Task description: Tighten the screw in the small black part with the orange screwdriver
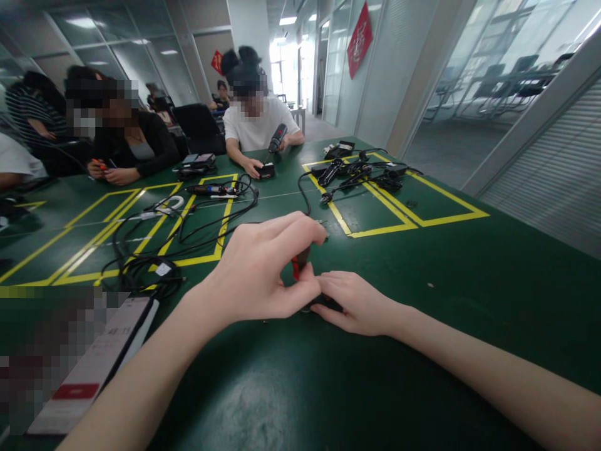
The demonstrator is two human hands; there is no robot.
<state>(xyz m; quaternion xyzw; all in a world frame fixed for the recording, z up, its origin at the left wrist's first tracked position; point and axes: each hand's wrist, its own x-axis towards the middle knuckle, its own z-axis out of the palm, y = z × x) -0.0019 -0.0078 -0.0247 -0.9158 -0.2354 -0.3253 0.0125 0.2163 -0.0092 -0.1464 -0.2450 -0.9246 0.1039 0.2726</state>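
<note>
My left hand is closed, thumb and fingers curled round the red-and-black handle of what looks like a screwdriver held upright. Its lower end is hidden behind my fingers. Right beside it, my right hand is closed on a small black object lying on the green table. Most of that object is covered by my fingers, so its kind does not show. The two hands meet at the fingertips over it.
Tangled black cables lie at left, beside a phone-like screen or paper sheet. More black cables and plugs sit within yellow tape at the far right. Across the table a person holds a power screwdriver; another person sits left.
</note>
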